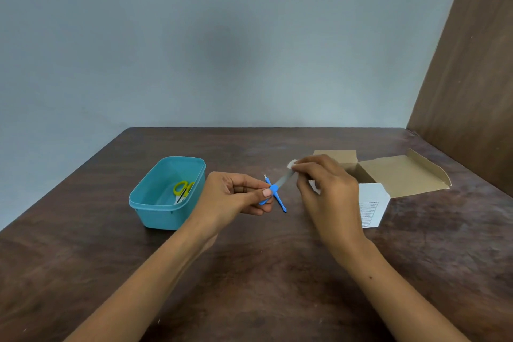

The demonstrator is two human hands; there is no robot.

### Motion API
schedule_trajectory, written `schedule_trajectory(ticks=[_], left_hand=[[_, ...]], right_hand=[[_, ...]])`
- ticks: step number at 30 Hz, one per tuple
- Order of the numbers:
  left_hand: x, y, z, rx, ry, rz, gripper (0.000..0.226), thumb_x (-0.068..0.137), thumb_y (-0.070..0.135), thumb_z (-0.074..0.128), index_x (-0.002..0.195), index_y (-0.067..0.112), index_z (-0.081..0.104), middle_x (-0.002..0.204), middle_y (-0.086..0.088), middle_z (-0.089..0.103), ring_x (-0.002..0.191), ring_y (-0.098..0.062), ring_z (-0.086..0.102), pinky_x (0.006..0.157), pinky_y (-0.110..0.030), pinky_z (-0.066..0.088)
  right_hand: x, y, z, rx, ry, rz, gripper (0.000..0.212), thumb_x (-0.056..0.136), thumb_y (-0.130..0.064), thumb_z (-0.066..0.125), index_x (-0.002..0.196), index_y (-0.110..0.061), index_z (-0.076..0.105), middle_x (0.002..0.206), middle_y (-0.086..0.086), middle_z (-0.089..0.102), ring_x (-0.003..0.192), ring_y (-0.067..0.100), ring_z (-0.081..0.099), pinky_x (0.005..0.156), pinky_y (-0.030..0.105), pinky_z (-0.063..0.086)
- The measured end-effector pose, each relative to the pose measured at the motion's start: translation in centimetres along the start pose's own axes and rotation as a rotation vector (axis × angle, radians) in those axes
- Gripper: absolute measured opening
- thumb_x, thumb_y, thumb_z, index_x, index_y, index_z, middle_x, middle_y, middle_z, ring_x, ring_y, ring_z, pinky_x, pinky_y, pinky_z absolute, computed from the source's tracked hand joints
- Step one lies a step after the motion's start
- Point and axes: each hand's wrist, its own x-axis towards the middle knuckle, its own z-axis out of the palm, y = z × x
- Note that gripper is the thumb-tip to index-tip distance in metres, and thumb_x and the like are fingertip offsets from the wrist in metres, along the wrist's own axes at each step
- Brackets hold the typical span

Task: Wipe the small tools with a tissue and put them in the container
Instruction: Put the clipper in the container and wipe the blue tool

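Observation:
My left hand [236, 194] pinches the blue handle of a small tool with a flat metal blade [283, 179], held just above the table. My right hand [324, 183] grips a white tissue [292, 164] wrapped around the tip of that blade. A second blue-handled tool with a forked metal tip [279, 200] lies on the table right under the held one, crossing it. The teal plastic container [144, 203] stands to the left of my left hand. Small scissors with yellow handles [182, 189] lie inside it.
An open brown cardboard box [399, 175] with its flaps spread lies at the right, behind my right hand. A white printed flap or leaflet [372, 208] sits at its front. A brown wooden panel [472, 91] rises along the table's right side, a grey wall behind.

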Motion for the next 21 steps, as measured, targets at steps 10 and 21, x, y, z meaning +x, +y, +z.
schedule_trajectory(ticks=[10,21], left_hand=[[-0.2,-0.1,0.3,-0.123,0.023,-0.069,0.014,0.08,0.0,0.068,0.093,-0.001,0.073,0.08,-0.011,0.076,0.074,-0.017,0.074,0.06,-0.018,0.056],[-0.3,0.4,0.0,-0.167,-0.017,-0.072,0.028,0.076,-0.009,0.068,0.101,0.003,0.067,0.083,-0.011,0.076,0.075,-0.014,0.073,0.059,-0.019,0.057]], right_hand=[[-0.8,-1.9,0.3,0.146,-0.127,-0.077,0.007,0.082,-0.001,0.066,0.085,-0.007,0.066,0.087,0.003,0.066,0.077,0.014,0.063,0.062,0.032,0.052],[-1.0,-1.7,0.4,0.105,-0.166,-0.039,0.015,0.076,0.0,0.073,0.085,-0.011,0.069,0.083,0.0,0.071,0.076,0.012,0.065,0.061,0.031,0.054]])
